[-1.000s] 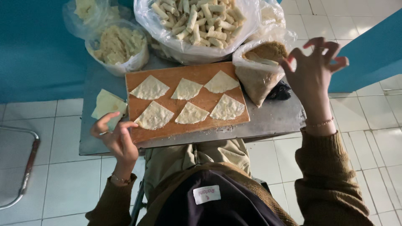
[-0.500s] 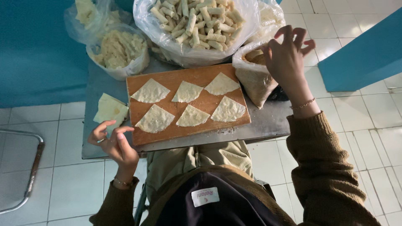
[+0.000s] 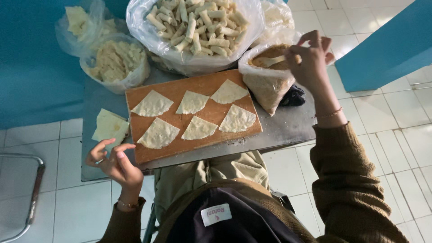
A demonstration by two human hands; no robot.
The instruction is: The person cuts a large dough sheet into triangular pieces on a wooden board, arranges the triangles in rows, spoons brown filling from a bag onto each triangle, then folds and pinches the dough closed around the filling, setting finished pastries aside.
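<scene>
A wooden board [image 3: 198, 87] lies on a small metal table [image 3: 288, 128] and carries several pale triangular pastry sheets [image 3: 153, 104]. My right hand [image 3: 310, 60] reaches over a plastic bag of brown filling [image 3: 265, 85] at the board's right end, its fingers pinched on the handle of a spoon [image 3: 272, 60] stuck in the filling. My left hand [image 3: 114, 162] hovers at the table's near left corner, fingers loosely curled and holding nothing, close to a stack of pastry sheets [image 3: 110, 126] beside the board.
A big plastic bag of rolled pastries [image 3: 198, 24] stands behind the board. Two smaller bags, one of crumbly pale filling [image 3: 117, 60] and one of pale sheets [image 3: 78, 20], sit at the back left. A metal chair frame [image 3: 31, 193] stands on the tiled floor at left.
My right hand has come down from the air to the bag of brown filling and closed on the spoon. My left hand stays near the table corner.
</scene>
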